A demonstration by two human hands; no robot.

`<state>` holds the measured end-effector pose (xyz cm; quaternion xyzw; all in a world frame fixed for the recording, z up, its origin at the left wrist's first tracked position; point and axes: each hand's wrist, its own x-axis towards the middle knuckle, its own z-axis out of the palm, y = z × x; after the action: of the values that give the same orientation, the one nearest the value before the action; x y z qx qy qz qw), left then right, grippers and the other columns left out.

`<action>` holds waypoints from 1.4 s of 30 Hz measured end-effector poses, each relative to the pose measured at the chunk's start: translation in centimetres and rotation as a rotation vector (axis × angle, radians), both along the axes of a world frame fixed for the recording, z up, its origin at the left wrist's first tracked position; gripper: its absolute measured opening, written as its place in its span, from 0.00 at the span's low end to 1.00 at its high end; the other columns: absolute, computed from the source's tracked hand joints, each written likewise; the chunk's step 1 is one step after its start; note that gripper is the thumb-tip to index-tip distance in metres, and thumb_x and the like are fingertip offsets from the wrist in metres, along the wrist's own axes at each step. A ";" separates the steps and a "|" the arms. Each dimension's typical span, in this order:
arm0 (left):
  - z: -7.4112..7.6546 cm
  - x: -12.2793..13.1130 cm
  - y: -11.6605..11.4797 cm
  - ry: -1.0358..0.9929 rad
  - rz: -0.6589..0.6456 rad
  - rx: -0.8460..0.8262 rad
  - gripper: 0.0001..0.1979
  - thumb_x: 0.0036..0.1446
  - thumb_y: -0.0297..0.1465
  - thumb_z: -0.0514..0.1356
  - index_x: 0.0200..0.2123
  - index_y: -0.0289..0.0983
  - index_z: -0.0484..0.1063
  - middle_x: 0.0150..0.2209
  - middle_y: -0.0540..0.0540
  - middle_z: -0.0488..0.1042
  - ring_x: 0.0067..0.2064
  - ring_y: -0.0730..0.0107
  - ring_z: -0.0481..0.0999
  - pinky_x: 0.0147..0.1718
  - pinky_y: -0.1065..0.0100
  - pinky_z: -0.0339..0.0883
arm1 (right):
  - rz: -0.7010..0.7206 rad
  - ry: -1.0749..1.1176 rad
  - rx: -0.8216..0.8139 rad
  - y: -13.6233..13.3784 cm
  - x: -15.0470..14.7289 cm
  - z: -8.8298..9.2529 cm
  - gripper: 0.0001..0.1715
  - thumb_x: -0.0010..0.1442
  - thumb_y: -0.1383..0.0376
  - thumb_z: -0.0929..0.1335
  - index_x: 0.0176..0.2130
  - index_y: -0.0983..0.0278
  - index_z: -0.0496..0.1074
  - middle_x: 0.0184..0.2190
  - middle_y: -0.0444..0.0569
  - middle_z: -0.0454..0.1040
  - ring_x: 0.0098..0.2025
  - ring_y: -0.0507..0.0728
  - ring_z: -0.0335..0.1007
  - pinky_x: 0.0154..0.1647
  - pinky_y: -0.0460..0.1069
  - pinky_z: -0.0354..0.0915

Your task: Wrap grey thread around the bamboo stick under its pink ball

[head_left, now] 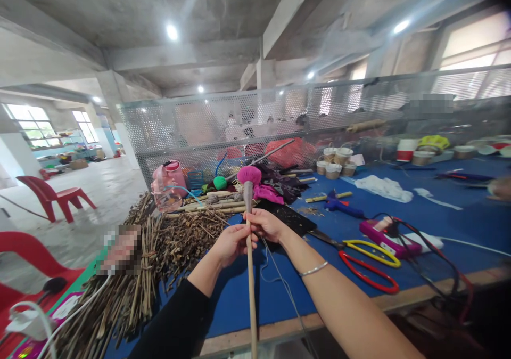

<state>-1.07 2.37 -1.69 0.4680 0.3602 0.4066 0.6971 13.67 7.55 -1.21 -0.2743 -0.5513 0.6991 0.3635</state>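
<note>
A thin wooden stick point(251, 295) stands nearly upright in front of me, its upper part covered in a grey wrapping point(248, 196). My left hand point(235, 242) closes its fingertips on the stick just below that wrapping. Slightly higher, my right hand point(265, 224) pinches the stick with thumb and fingers. A thin grey cord point(281, 279) hangs from near my right hand down over the table's front edge. Right at the wrapping's top shows a round magenta ball point(249, 175); whether it is fixed there or lies behind, I cannot tell.
On the blue table point(227, 311), dry twigs point(131, 284) are heaped at left. Large scissors point(371, 258), a blue glue gun point(343, 204) and a purple power strip point(389, 239) lie at right. Small pots point(337, 159) stand before a perforated metal screen point(191, 124).
</note>
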 end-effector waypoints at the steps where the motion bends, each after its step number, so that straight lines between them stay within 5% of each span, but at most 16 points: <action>1: -0.1 0.0 0.0 0.032 0.020 0.006 0.19 0.45 0.41 0.64 0.36 0.33 0.70 0.27 0.46 0.71 0.24 0.75 0.71 0.22 0.74 0.61 | -0.005 -0.011 0.017 0.0 -0.1 -0.1 0.21 0.45 0.54 0.71 0.29 0.66 0.63 0.12 0.35 0.59 0.11 0.42 0.42 0.12 0.42 0.34; 7: -0.4 0.0 0.3 0.242 0.175 0.166 0.20 0.38 0.42 0.67 0.25 0.34 0.64 0.17 0.56 0.61 0.17 0.82 0.60 0.17 0.77 0.55 | -0.071 -0.048 0.088 0.3 -0.7 -0.9 0.21 0.44 0.55 0.72 0.25 0.65 0.60 0.12 0.36 0.59 0.12 0.43 0.44 0.12 0.43 0.36; 15: 0.6 -0.5 -0.1 0.034 -0.021 0.006 0.19 0.41 0.38 0.67 0.33 0.31 0.70 0.29 0.45 0.73 0.26 0.75 0.72 0.24 0.75 0.62 | 0.063 0.006 0.015 -0.2 -0.2 -0.2 0.21 0.46 0.55 0.71 0.32 0.64 0.60 0.15 0.36 0.62 0.12 0.43 0.47 0.12 0.42 0.34; 23: -0.6 -0.6 0.5 0.260 0.130 0.145 0.22 0.36 0.43 0.68 0.24 0.34 0.63 0.16 0.56 0.62 0.17 0.81 0.62 0.18 0.75 0.56 | -0.014 -0.043 0.084 0.1 -1.0 -1.0 0.23 0.44 0.54 0.72 0.28 0.64 0.59 0.12 0.32 0.55 0.10 0.42 0.40 0.11 0.43 0.34; 31: 1.0 -0.7 -0.5 0.118 -0.045 0.035 0.19 0.40 0.40 0.66 0.29 0.32 0.67 0.27 0.47 0.70 0.26 0.75 0.72 0.23 0.75 0.61 | 0.086 -0.006 -0.032 -0.5 -0.4 -0.2 0.21 0.44 0.57 0.72 0.31 0.64 0.60 0.14 0.34 0.59 0.11 0.42 0.43 0.11 0.41 0.34; 38: 0.4 -0.6 -0.4 0.365 0.145 0.151 0.21 0.37 0.43 0.67 0.24 0.35 0.62 0.17 0.56 0.61 0.18 0.80 0.62 0.18 0.75 0.59 | 0.033 -0.054 0.048 -0.4 -1.1 -0.8 0.19 0.44 0.58 0.71 0.28 0.64 0.60 0.12 0.34 0.57 0.11 0.42 0.41 0.11 0.42 0.35; 42: 0.6 -0.7 0.0 0.309 0.160 0.151 0.21 0.34 0.42 0.68 0.23 0.34 0.63 0.17 0.56 0.63 0.17 0.82 0.61 0.20 0.74 0.61 | 0.048 0.014 -0.042 -0.5 -0.8 -0.3 0.20 0.43 0.59 0.72 0.29 0.64 0.59 0.12 0.32 0.55 0.11 0.42 0.37 0.11 0.42 0.32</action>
<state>-1.75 2.37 -1.12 0.5457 0.4676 0.4098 0.5618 12.86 7.03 -1.48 -0.2636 -0.5402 0.7211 0.3447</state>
